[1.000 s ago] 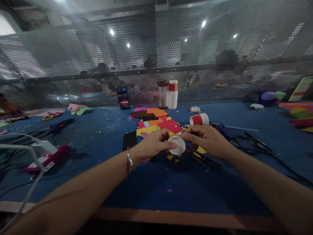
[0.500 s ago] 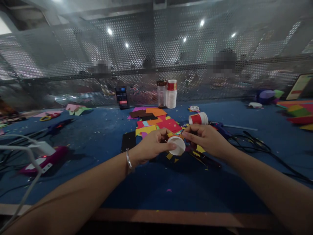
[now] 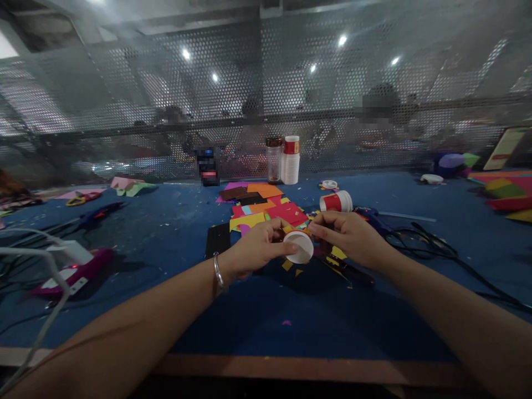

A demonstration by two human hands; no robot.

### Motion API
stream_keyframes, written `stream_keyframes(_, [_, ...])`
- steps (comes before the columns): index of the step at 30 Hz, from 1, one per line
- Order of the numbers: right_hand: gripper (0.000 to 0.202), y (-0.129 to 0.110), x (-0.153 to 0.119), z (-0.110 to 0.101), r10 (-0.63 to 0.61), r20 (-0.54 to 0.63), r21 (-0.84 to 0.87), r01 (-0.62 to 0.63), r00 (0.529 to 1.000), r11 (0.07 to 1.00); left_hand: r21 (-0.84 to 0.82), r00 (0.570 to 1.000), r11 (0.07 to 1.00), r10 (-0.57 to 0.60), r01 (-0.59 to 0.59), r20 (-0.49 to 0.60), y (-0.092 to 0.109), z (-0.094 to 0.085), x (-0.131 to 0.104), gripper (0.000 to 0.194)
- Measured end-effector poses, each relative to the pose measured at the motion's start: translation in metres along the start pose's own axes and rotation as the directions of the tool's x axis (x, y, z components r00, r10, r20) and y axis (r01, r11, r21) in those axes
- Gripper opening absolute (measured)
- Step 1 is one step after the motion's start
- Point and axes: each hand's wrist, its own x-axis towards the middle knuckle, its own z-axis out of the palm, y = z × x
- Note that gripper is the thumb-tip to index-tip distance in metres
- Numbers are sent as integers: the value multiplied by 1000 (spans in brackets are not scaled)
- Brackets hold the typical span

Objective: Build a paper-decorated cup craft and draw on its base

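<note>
A paper cup (image 3: pixel 300 252) is gripped in my left hand (image 3: pixel 260 245), the thumb inside its white mouth, which faces me. My right hand (image 3: pixel 347 235) is closed in a pinch close to the cup's right side; whatever its fingertips hold is too small to make out. Just behind my right hand another red and white cup (image 3: pixel 336 201) lies on its side. Sheets of coloured paper (image 3: pixel 286 212) are piled beyond the held cup. Dark-handled scissors (image 3: pixel 351 270) lie below my right hand, beside yellow paper scraps (image 3: pixel 287 266).
Stacked cups (image 3: pixel 291 166) and a clear jar (image 3: pixel 274 163) stand at the back. A glue gun (image 3: pixel 372 217) and black cable (image 3: pixel 432 249) are on the right. A magenta power strip (image 3: pixel 93 271) is on the left. A black pad (image 3: pixel 218 241) lies near my left hand.
The whole view has shifted very slightly. Both hands keep nearly the same pose around the cup.
</note>
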Motion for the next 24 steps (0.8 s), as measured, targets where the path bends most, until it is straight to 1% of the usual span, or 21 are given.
stream_keyframes(4, [32, -1, 0, 0, -14, 0, 11, 14, 1000, 1000, -39, 1000, 999, 3, -4, -5, 1, 1, -1, 23])
stream_keyframes(7, [32, -2, 1, 0, -12, -7, 7, 12, 1000, 1000, -47, 1000, 999, 1, -2, -11, -1, 0, -1, 27])
stream_keyframes(13, [34, -3, 0, 0, 17, -17, 1, -17, 1000, 1000, -42, 1000, 999, -7, 8, 21, -4, -3, 2, 33])
stream_keyframes(16, [37, -5, -1, 0, 23, -10, 5, -23, 1000, 1000, -41, 1000, 999, -3, 3, 21, -3, -2, 1, 31])
stream_keyframes(21, [40, -3, -1, 0, 15, 13, 42, -16, 1000, 999, -37, 999, 999, -24, 23, -24, -1, 0, 0, 27])
stream_keyframes(24, [43, -2, -1, 1, 33, 38, 50, -35, 999, 998, -25, 999, 1000, -18, 17, -32, -1, 0, 0, 27])
